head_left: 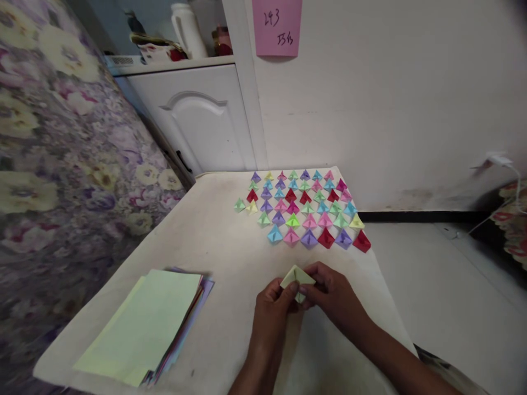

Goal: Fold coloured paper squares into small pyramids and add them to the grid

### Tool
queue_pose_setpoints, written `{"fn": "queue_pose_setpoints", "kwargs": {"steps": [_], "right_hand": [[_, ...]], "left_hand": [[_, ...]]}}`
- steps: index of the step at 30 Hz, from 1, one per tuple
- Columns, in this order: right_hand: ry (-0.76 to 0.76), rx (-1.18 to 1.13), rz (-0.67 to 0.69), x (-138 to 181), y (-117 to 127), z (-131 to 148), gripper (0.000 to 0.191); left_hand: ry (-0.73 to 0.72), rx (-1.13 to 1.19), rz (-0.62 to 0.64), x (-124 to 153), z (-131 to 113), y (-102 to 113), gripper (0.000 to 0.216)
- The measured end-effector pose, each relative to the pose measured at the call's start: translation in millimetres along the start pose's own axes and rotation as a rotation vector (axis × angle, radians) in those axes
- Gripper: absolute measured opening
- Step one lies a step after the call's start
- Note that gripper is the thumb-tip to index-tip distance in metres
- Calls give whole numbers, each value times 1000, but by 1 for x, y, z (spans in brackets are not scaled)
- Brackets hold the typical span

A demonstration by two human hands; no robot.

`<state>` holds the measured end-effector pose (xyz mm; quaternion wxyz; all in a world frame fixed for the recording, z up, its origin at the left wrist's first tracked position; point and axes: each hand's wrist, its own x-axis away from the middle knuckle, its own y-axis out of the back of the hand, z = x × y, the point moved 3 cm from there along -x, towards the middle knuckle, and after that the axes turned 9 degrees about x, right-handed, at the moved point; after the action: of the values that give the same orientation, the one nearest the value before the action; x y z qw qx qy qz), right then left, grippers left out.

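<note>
Both my hands meet over the near middle of a cream table (pixel 214 230). My left hand (pixel 274 304) and my right hand (pixel 329 293) pinch a small folded piece of pale green paper (pixel 297 278) between their fingertips, just above the tabletop. Beyond them, rows of several small folded paper shapes (pixel 302 211) in purple, pink, red, blue, green and yellow lie on the far half of the table. A stack of coloured paper sheets (pixel 146 326), pale green on top, lies at the near left.
A flowered bedspread (pixel 53 164) rises along the left of the table. A white cabinet door (pixel 197 118) stands behind, with a white jug (pixel 187 30) on its shelf. A pink note (pixel 276 26) hangs on the white wall. A cable and plug (pixel 500 162) show at right.
</note>
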<state>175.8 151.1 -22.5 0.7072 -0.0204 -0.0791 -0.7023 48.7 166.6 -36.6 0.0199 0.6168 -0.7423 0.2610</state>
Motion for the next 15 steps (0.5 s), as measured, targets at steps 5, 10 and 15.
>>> {"fn": "queue_pose_setpoints", "kwargs": {"steps": [5,10,15], "right_hand": [[-45,4,27,-1,1,0,16],[-32,171,-2,-3,8,0,15],[13,224,-34,-2,11,4,13]], "left_hand": [[-10,-49,6,0,-1,-2,26],[-9,-188,0,4,-3,-5,30],[-13,-237,35,5,-4,-6,31]]}}
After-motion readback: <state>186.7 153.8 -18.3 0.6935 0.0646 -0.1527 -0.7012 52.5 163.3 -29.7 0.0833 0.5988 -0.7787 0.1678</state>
